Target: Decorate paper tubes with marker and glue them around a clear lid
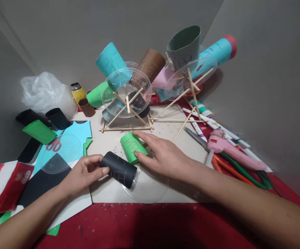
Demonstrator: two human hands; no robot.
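Note:
My left hand (86, 173) pinches the end of a black paper tube (118, 170) with a window drawn on it. The tube tilts over a clear plastic disc (150, 190) on the pale board. My right hand (160, 155) is closed round a green paper tube (132, 147) with red line drawings, thumb on its lower side and fingers on its upper side. The two tubes lie close together. Behind them stands a wheel (126, 91) of clear discs and wooden sticks, with blue, green and brown paper tubes fixed round it.
A second stick-and-disc wheel with a blue tube (213, 55) stands at the back right. Scissors (195, 136), markers (198, 128) and a pink glue gun (233, 148) lie to the right. Paper sheets (46, 183), loose tubes (39, 131) and a plastic bag (46, 91) are at the left.

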